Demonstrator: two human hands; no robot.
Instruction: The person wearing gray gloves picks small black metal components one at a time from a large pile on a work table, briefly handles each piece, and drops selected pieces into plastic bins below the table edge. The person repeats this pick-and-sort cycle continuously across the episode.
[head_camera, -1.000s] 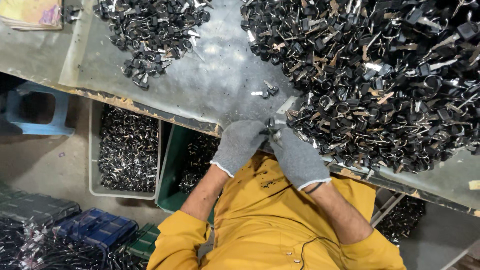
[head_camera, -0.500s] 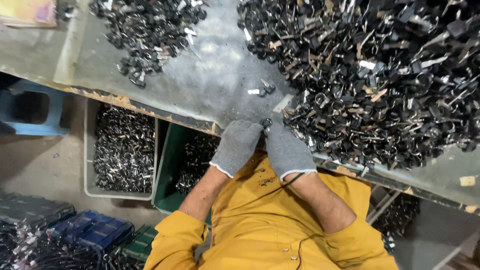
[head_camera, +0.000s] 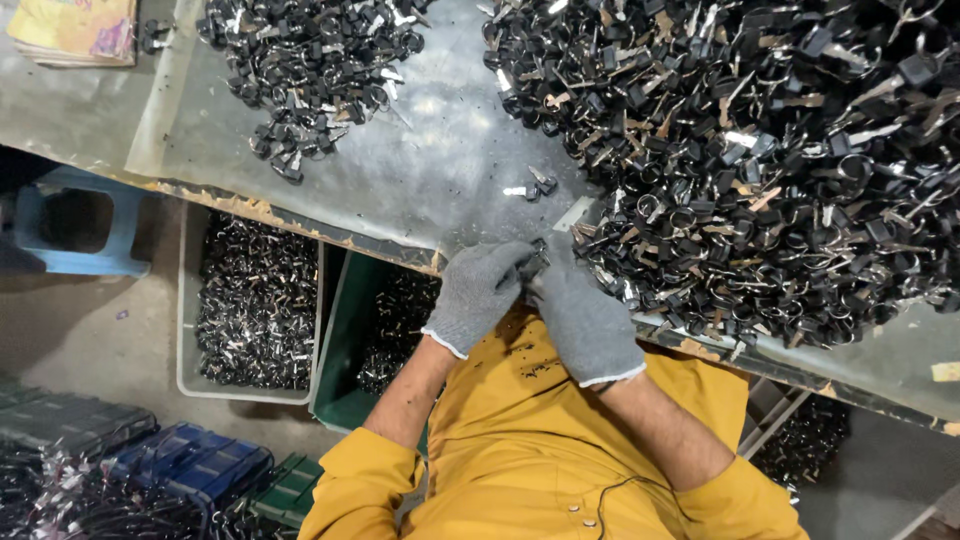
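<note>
Both my hands wear grey knit gloves and meet at the near edge of the grey metal table (head_camera: 430, 170). My left hand (head_camera: 478, 296) and my right hand (head_camera: 582, 322) pinch one small black key part (head_camera: 537, 255) between their fingertips. Just to the right lies a large heap of black and silver key parts (head_camera: 760, 150). A smaller heap (head_camera: 315, 70) lies at the far left of the table. Two or three loose pieces (head_camera: 530, 186) rest on the bare metal just beyond my hands.
Under the table edge stand a grey bin (head_camera: 190, 370) and a green bin (head_camera: 345, 390), both holding dark metal parts. A blue stool (head_camera: 70, 225) is at the left. Dark crates (head_camera: 190, 470) sit at the lower left. A yellow booklet (head_camera: 70, 28) lies at the table's corner.
My hands stay together at the table edge, working the small part; only the view has shifted slightly.
</note>
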